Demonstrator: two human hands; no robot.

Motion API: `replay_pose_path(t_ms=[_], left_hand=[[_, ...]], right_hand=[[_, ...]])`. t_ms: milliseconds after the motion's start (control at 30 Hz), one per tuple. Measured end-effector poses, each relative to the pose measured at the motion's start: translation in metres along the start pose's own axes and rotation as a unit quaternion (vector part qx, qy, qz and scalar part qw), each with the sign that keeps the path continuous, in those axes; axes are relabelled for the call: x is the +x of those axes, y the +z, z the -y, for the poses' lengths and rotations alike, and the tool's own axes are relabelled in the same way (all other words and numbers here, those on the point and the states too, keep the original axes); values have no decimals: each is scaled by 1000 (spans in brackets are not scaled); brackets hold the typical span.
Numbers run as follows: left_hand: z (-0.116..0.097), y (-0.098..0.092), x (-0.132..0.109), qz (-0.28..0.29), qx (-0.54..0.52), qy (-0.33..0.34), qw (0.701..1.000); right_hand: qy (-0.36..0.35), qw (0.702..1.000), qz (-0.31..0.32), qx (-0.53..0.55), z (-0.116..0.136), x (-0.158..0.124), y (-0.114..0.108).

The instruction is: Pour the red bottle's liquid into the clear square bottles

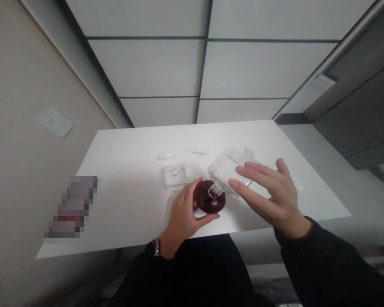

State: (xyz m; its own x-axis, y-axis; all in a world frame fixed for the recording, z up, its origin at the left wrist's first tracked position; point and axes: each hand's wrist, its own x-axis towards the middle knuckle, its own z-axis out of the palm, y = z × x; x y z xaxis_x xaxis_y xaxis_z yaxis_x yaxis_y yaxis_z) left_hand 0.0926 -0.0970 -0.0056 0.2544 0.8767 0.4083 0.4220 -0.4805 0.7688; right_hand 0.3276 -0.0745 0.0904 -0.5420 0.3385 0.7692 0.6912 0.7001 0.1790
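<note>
My left hand (187, 213) wraps round a round, dark red-brown bottle (208, 204), with fingers and thumb on either side. A clear ribbed neck (216, 187) shows at the top of this bottle, tilted toward the right. My right hand (272, 192) is held to the right of the bottle with its fingers stretched out and apart. Behind and partly under those fingers is a clear rectangular container (225, 164). Whether the right hand touches it I cannot tell. Left of the bottle stands a small clear square container (175, 181) with a round opening on top.
Crumpled, thin whitish strips (171, 156) lie farther back on the white table (124, 153). A small clear piece (249, 152) is behind the rectangular container. A pixelated item (72, 207) lies at the left edge. A wall with a socket (56, 123) borders the left side.
</note>
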Motion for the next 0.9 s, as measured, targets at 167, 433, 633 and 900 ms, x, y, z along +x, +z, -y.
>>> replay_pose_path(t_ms=[167,433,633,900], left_hand=[[-1,0,0,13,-1,-16,1000],[0,1,-2,15,0,-24,1000],[0,1,-2,10,-1,-11,1000],[1,4,-4,7,-7,-31,999]], right_hand=[[-3,1000,-2,-7,-1,0,0],[-5,1000,8,-9,-2,0,-2],[-10,1000,6,-4,-2,1,-1],[-1,1000,-2,3,-3,-3,1]])
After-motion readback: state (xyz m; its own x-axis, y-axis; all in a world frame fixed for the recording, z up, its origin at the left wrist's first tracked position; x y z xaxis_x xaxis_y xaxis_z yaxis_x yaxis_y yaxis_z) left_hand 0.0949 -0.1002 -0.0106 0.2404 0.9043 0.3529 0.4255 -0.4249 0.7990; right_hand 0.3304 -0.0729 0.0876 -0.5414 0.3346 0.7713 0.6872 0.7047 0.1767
